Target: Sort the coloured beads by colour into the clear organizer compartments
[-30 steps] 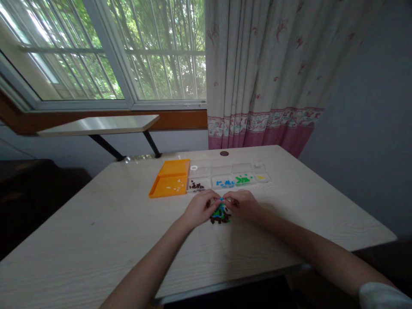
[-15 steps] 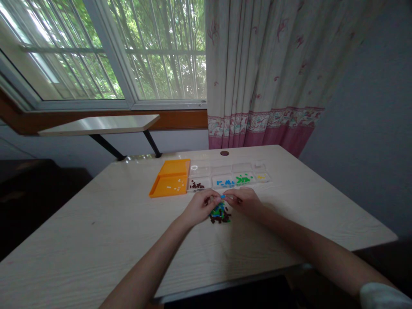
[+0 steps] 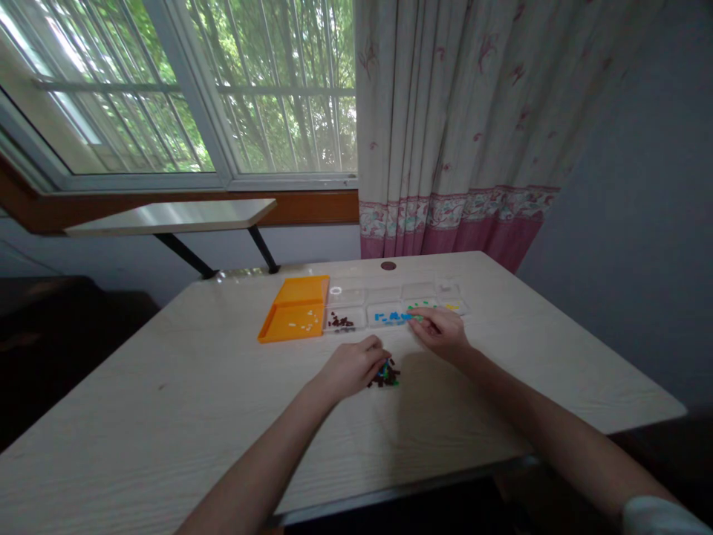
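On the table lies a small cluster of tiny brown, green and blue building bricks (image 3: 384,375). My left hand (image 3: 350,368) is closed on its far left part, and its fingers hide much of the blue and green. My right hand (image 3: 443,333) reaches over the clear compartment tray (image 3: 365,321), fingertips pinched together at the border between the blue bricks (image 3: 390,316) and the green bricks (image 3: 422,304). Whatever is between those fingertips is too small to make out. Part of the green compartment is hidden behind the right hand.
Brown bricks (image 3: 341,321) and yellow bricks (image 3: 451,307) sit in other tray compartments. An open orange case (image 3: 267,323) with several white pieces stands left of the tray. Behind are a round dark table inset (image 3: 388,265) and a raised shelf (image 3: 178,214).
My right hand has left the brick cluster and moved up and right to the tray. My left hand stays at the cluster, its fingers now lower over it.
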Available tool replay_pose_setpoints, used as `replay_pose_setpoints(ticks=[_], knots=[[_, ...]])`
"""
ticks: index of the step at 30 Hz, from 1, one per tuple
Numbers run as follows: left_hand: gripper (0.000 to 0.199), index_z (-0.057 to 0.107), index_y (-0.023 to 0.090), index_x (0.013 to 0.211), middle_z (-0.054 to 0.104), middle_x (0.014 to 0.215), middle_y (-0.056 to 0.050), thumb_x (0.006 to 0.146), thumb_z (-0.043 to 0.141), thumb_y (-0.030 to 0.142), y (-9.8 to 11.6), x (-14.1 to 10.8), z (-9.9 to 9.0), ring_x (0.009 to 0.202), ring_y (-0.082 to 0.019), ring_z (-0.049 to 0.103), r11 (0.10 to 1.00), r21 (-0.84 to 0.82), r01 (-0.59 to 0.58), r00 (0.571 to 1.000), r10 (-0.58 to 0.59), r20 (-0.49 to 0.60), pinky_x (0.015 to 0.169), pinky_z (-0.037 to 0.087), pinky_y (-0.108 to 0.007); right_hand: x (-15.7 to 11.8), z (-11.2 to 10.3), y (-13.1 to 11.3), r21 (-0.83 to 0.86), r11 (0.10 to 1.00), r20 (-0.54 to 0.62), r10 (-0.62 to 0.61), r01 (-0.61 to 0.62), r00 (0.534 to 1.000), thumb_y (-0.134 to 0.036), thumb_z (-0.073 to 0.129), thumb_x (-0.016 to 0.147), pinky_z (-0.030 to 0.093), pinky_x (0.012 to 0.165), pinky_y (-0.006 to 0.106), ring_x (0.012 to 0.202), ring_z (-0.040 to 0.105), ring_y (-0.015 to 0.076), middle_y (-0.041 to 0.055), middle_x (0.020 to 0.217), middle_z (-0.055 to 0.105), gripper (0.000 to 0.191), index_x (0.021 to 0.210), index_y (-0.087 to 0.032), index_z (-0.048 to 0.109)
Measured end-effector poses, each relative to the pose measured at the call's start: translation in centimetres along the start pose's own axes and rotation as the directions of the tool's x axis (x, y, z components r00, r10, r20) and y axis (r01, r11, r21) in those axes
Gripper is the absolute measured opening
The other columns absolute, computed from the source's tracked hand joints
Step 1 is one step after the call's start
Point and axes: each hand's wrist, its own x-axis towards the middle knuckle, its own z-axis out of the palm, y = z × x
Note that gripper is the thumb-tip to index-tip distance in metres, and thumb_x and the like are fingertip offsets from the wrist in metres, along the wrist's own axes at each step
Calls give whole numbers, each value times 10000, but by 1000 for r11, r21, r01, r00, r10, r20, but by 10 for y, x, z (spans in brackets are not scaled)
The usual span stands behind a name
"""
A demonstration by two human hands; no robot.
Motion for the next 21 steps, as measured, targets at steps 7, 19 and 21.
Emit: replay_pose_setpoints(ticks=[7, 19, 21], knots=[[289, 536, 237, 1085, 527, 990, -47, 854, 365, 207, 1, 0, -2, 775, -146, 566, 996, 85, 13, 1000, -15, 24, 678, 449, -243, 0, 1, -1, -2, 1000, -11, -18, 18, 1000, -326, 511, 799, 393, 521, 200, 424, 471, 80, -33, 452, 540, 198, 827, -204, 664], [321, 526, 249, 1083, 519, 1015, -37, 801, 400, 162, 2, -2, -6, 814, -165, 567, 997, 83, -4, 1000, 2, 31, 696, 465, -267, -1, 3, -1, 10, 1000, -3, -26, 26, 1000, -326, 505, 805, 378, 535, 195, 424, 463, 75, -39, 437, 516, 211, 817, -190, 666], [309, 523, 257, 1090, 518, 1018, -36, 819, 390, 190, 3, -2, -6, 817, -161, 568, 997, 74, -10, 1000, 8, 28, 698, 467, -265, -1, 3, -1, 7, 1000, -6, -28, 28, 1000, -323, 508, 804, 376, 534, 194, 421, 460, 74, -40, 431, 510, 209, 815, -187, 667]])
